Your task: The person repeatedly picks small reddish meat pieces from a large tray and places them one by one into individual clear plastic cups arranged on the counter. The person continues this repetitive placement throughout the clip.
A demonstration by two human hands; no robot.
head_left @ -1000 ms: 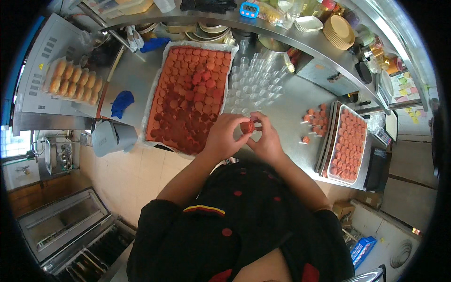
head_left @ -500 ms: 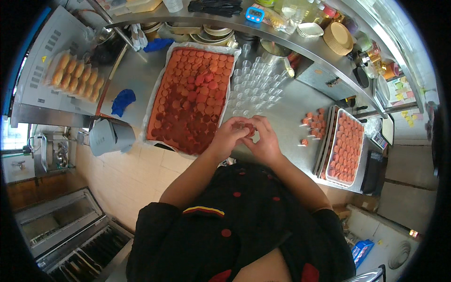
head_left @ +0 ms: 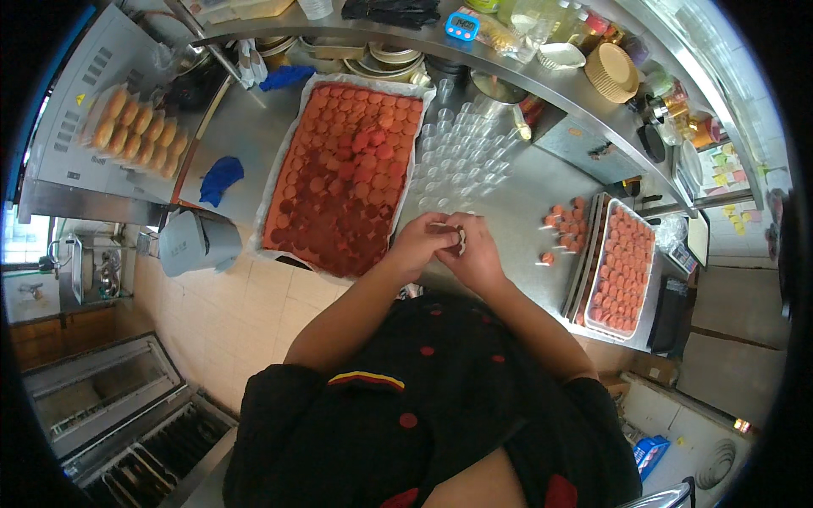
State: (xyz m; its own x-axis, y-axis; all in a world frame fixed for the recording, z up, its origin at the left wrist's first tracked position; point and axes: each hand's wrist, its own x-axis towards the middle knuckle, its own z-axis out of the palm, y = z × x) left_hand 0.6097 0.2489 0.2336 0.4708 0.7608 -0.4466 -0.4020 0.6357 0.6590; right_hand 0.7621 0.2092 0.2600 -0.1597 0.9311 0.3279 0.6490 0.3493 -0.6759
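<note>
Over the near edge of the steel table, my left hand (head_left: 415, 247) and my right hand (head_left: 476, 256) meet with fingertips pinched together. Between them is a small red round piece, mostly hidden by the fingers; a pale strip (head_left: 461, 240) shows beside the right fingers. Just left of my hands lies a big paper-lined tray (head_left: 268, 199) covered with thin red rounds (head_left: 360, 173), some bright, some dark. Beyond my fingers stand rows of small clear cups (head_left: 466, 152). Farther right, several loose red pieces (head_left: 566, 224) sit on the table.
A white tray (head_left: 650, 254) filled with red pieces rests at the right on other trays. Above the table's back runs a steel shelf (head_left: 542, 80) with a blue timer (head_left: 462, 26) and bottles. A blue cloth (head_left: 222, 180) and grey bin (head_left: 199, 243) are at left.
My fingers have turned the small piece: its red face showed between them before, and now a pale strip shows instead. Both hands stay in nearly the same place.
</note>
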